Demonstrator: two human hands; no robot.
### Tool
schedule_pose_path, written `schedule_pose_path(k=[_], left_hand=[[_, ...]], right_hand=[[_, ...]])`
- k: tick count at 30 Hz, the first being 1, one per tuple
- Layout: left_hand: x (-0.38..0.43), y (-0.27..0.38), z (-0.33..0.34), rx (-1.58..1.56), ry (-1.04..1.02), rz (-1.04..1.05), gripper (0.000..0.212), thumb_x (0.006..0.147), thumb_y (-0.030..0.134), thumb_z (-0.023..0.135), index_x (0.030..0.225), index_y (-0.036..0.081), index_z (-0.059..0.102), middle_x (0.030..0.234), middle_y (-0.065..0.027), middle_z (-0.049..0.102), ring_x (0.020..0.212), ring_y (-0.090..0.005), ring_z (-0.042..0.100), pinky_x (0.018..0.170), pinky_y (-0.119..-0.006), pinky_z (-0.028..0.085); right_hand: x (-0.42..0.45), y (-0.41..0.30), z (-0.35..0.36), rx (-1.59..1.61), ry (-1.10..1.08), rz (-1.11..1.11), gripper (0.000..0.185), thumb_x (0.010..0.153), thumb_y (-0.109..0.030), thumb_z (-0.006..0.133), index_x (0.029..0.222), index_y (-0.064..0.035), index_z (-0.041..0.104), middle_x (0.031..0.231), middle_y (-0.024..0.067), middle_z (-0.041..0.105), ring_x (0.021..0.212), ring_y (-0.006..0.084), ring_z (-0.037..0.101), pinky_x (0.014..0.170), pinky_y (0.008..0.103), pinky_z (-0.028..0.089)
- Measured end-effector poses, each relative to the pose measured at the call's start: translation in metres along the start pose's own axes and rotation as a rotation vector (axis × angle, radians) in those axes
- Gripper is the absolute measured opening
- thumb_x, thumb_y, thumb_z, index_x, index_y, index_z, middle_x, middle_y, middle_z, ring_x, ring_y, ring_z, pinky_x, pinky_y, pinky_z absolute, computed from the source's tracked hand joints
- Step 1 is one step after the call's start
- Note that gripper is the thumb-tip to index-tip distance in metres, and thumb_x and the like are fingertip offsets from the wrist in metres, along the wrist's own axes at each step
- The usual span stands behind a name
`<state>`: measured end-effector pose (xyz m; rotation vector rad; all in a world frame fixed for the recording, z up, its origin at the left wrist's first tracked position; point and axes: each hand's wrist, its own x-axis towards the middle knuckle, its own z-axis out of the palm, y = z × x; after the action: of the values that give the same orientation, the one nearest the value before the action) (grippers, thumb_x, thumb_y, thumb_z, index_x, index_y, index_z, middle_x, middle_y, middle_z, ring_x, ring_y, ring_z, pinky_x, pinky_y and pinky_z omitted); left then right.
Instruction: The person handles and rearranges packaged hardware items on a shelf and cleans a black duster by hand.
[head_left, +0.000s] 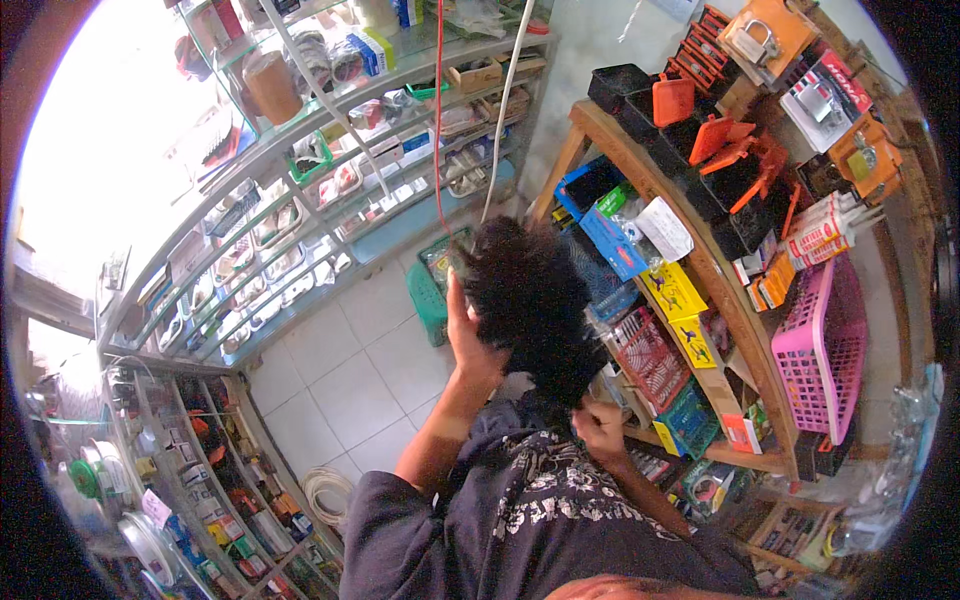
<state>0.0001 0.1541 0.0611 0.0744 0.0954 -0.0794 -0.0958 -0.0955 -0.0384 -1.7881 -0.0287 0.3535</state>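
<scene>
A dark, shaggy, hair-like mass (529, 300) fills the middle of the view, blurred; what it belongs to cannot be told. My left hand (476, 337) is raised against its left side, one digit pointing up and the others largely hidden. Below its lower right edge is my right hand (600, 421), with bent fingers; whether it holds something is unclear. A dark printed T-shirt (555, 517) covers the torso between the forearms. Beyond my left hand, a green plastic basket (429, 304) rests by the tiled floor, partly covered by the dark mass.
Slatted display shelves (277, 225) with small baskets curve along the left and back. Wooden shelving (675, 217) at right carries black bins, a pink plastic basket (817, 352) and boxed goods. A coiled pale cable (327, 491) lies at lower left. Red and white cords (439, 112) hang ahead.
</scene>
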Motion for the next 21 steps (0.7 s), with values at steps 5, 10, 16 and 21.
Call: schedule_pose_path(k=[5,10,16,21], left_hand=[[0.015,-0.011,-0.039,-0.030,-0.023,0.017,0.078,0.086,0.066,0.034,0.130,0.001,0.044,0.125,-0.0223,0.052,0.116,-0.0419,0.050,0.101,-0.052,0.037],[0.009,0.011,-0.002,0.260,-0.204,0.058,0.085,0.085,0.071,0.027,0.129,0.000,0.043,0.122,-0.0225,0.055,0.117,-0.0410,0.049,0.102,-0.050,0.037],[0.013,-0.030,-0.055,0.429,-0.161,-0.011,0.041,0.095,0.031,0.046,0.124,0.002,0.047,0.115,-0.0159,0.058,0.104,-0.0258,0.056,0.095,-0.039,0.044],[0.017,-0.050,-0.100,0.497,0.053,-0.056,0.069,0.090,0.054,0.032,0.129,-0.002,0.043,0.124,-0.0181,0.053,0.114,-0.0284,0.051,0.102,-0.039,0.038]], right_hand=[[-0.005,-0.001,-0.001,-0.269,-0.116,-0.106,0.035,0.081,-0.007,0.060,0.115,0.0000,0.061,0.076,0.0135,0.062,0.062,0.0229,0.055,0.063,0.0323,0.046],[-0.002,0.051,-0.001,-0.305,0.011,-0.549,0.022,0.080,-0.005,0.059,0.097,0.0087,0.060,0.058,0.0071,0.050,0.051,0.0134,0.048,0.048,0.0296,0.037],[-0.012,0.005,0.003,-0.220,-0.004,-0.197,0.018,0.080,-0.004,0.057,0.094,0.0067,0.063,0.061,0.0052,0.056,0.053,0.0135,0.051,0.046,0.0294,0.038],[-0.009,-0.033,0.003,0.164,-0.066,-0.167,0.027,0.086,-0.005,0.051,0.113,0.0004,0.053,0.062,0.0013,0.052,0.051,0.0090,0.044,0.044,0.0252,0.033]])
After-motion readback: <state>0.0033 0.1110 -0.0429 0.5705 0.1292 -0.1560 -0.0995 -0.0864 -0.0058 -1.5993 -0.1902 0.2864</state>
